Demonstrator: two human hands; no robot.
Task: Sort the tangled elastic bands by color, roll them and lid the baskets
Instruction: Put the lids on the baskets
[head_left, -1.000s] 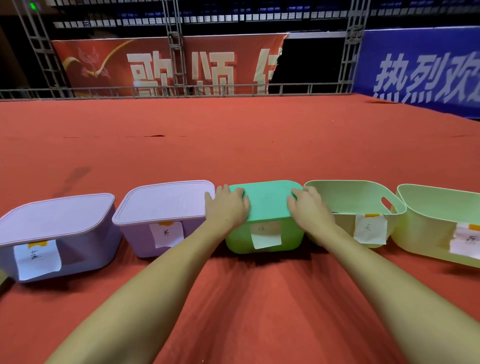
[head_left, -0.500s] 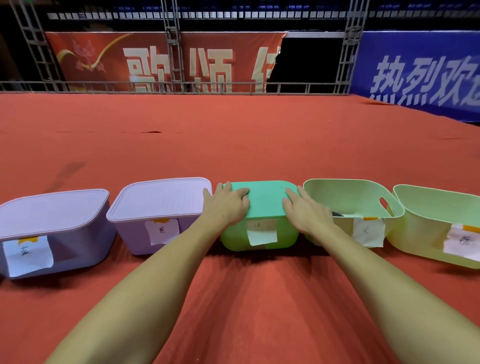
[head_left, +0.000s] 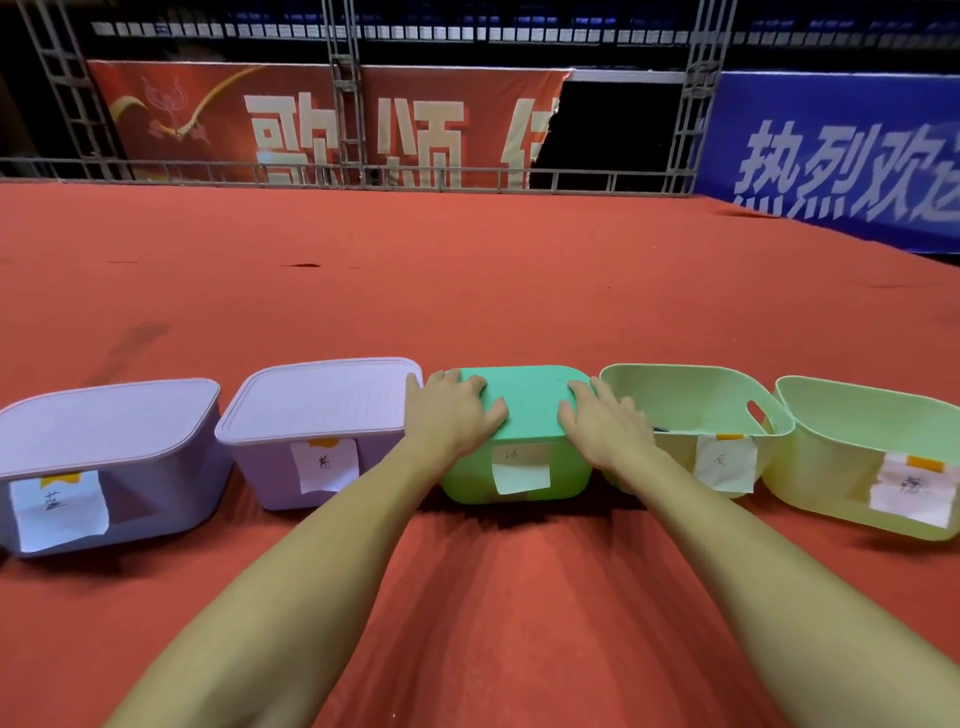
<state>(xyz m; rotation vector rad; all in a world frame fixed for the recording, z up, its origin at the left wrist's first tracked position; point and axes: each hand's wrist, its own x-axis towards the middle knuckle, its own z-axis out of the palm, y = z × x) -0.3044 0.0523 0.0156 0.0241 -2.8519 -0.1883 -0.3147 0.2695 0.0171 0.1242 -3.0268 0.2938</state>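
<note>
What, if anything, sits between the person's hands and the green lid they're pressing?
Nothing visible: the left hand and right hand lie flat on the green lid, which sits on its green basket.

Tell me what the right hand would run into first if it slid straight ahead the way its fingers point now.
The right hand lies flat on the green lid, fingers pointing forward and slightly left. Sliding on, it would cross the lid and pass its far edge; beyond that only the bare red carpet shows, so the way looks free.

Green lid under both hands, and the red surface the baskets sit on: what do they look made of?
The flat green lid looks like moulded plastic: smooth, matte, rounded corners, uniform colour. The red surface looks like carpet or felt: dull, slightly fuzzy, with soft wrinkles, though the weave is not resolvable.
</note>
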